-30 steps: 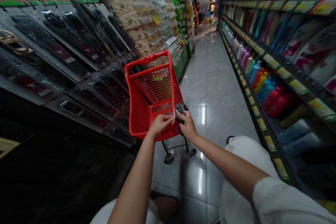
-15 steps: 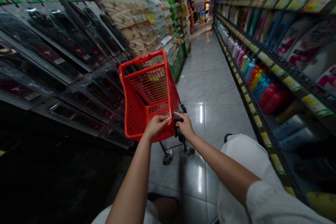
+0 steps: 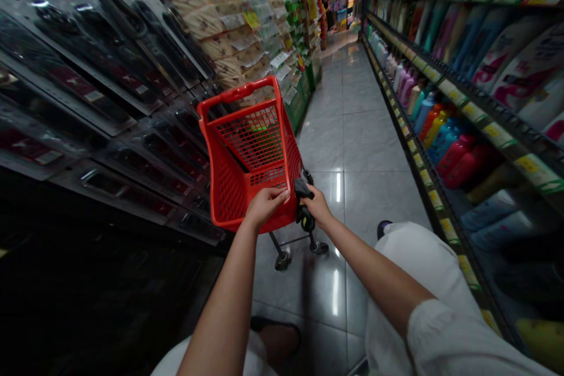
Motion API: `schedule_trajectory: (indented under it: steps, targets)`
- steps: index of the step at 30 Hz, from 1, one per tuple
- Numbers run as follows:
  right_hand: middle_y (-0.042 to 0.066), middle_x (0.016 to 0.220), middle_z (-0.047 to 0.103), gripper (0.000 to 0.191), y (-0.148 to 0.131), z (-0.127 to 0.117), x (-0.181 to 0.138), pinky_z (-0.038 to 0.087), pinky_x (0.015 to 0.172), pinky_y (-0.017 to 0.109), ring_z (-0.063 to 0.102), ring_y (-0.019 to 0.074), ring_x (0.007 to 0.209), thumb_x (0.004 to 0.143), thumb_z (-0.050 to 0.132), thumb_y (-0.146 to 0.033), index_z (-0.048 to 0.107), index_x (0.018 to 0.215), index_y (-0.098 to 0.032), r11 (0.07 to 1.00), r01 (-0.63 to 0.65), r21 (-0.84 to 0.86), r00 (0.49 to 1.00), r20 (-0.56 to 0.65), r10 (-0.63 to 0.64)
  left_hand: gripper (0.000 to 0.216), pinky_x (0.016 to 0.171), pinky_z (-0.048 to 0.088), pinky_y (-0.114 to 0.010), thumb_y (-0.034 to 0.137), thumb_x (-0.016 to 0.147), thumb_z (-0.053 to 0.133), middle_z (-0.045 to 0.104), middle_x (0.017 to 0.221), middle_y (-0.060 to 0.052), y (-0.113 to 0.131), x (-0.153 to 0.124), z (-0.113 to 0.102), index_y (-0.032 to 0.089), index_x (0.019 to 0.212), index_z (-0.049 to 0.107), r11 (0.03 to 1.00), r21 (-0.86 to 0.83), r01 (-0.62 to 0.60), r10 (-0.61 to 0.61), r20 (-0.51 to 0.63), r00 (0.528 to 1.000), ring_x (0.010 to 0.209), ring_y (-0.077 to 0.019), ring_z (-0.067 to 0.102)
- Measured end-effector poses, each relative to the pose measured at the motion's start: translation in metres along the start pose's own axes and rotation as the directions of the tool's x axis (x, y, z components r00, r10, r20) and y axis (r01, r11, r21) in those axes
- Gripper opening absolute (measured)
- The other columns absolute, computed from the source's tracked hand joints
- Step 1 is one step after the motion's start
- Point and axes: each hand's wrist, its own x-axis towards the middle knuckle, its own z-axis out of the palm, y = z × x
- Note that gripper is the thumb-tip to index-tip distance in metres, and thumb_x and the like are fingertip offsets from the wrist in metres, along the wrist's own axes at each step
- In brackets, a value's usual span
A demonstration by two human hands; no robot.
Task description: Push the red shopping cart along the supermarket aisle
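Observation:
A small red plastic shopping cart (image 3: 247, 158) on castor wheels stands ahead of me in a store aisle, its mesh basket empty as far as I can see. My left hand (image 3: 264, 207) is curled over the basket's near rim. Just to its right, my right hand (image 3: 318, 207) is wrapped round the cart's black handle grip (image 3: 303, 189). Both arms reach forward from the bottom of the view.
Left of the cart, dark blister packs (image 3: 110, 70) hang on a rack, with wrapped paper goods (image 3: 220, 17) beyond. Shelves of coloured bottles (image 3: 440, 135) line the right side. The glossy tiled floor (image 3: 352, 129) runs ahead between them. A person stands at the far end of the aisle.
The cart has rolled a little forward along the aisle and sits slightly left and higher in view. Both hands keep the same hold on it.

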Motion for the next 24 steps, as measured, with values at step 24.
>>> schedule_trajectory:
  steps: [24]
  targets:
    - [0.003,0.089,0.067,0.045,0.007,0.024,-0.051,0.05,0.086,0.034,0.061,0.0211,0.09,0.071,0.056,-0.02,0.068,0.114,-0.019,0.988,0.026,-0.155,0.978,-0.202,-0.057,0.054,0.086,0.047,-0.03,0.054,0.097,0.027,0.07,0.121,-0.007,0.023,-0.03,-0.016,0.029,0.136,0.056,0.72,0.694,-0.005,-0.078,0.088,0.993,0.11,-0.0244,0.064]
